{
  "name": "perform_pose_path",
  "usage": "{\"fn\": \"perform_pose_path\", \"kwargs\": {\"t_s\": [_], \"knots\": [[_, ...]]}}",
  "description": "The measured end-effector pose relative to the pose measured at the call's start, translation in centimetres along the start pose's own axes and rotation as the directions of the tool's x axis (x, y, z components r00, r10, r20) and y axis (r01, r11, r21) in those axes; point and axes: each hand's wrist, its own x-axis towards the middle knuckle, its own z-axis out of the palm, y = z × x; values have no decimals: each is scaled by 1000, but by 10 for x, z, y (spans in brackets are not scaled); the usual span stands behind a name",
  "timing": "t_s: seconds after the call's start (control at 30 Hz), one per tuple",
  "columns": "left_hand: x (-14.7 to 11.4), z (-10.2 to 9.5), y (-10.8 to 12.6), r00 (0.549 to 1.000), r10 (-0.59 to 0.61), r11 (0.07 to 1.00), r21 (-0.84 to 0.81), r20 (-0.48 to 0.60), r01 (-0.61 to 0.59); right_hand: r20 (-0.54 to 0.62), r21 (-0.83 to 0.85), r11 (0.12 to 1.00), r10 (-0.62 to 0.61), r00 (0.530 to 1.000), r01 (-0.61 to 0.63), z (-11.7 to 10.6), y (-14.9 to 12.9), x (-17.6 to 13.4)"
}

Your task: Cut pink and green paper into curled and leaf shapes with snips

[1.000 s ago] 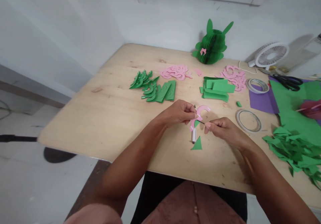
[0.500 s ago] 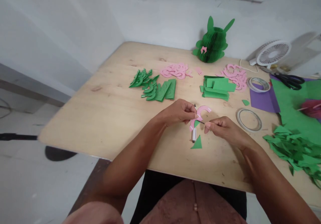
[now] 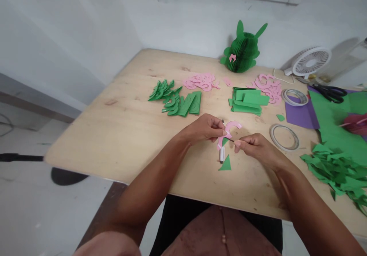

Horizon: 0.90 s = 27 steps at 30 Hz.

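Note:
My left hand (image 3: 208, 128) pinches a curved pink paper cutout (image 3: 233, 124), which has small whitish strips near its ends. From the other side, my right hand (image 3: 255, 146) grips a thin dark tool (image 3: 230, 140) by its end; its tip touches or lies very close to the cutout, and its kind is too small to make out. A small green bit shows just below the fingertips. Under the cutout lies a white marker (image 3: 221, 156), partly covered. Beside it, nearer to me, rests a green paper scrap (image 3: 226, 163).
Green cutouts (image 3: 172, 103) and pink cutouts (image 3: 200, 81) lie left of centre. Behind stands a green honeycomb paper figure (image 3: 243, 53). To the right are tape rolls (image 3: 273, 140), black scissors (image 3: 329, 93), a white fan (image 3: 312, 61) and a green scrap heap (image 3: 338, 172).
Both hands stay nearly in place, still on the pink cutout and the thin tool. The view has shifted very slightly.

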Motion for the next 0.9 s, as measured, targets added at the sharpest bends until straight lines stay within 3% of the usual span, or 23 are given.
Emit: {"fn": "perform_pose_path", "kwargs": {"t_s": [0.3, 0.63, 0.8, 0.9], "knots": [[0, 2, 0, 997, -32, 999, -15, -75, 31, 23, 64, 998, 24, 999, -26, 0, -1, 0], [-1, 3, 1, 995, -62, 997, -44, -81, 59, 27, 46, 999, 12, 1000, -13, -1, 2, 1], [-1, 4, 2, 988, -55, 998, -36, -146, 51, 13, 62, 998, 16, 1000, -17, -3, -1, -2], [0, 4, 0, 976, -39, 998, -52, -212, 29, -52, 121, 993, 17, 999, -10, -6, -4, -4]]}}
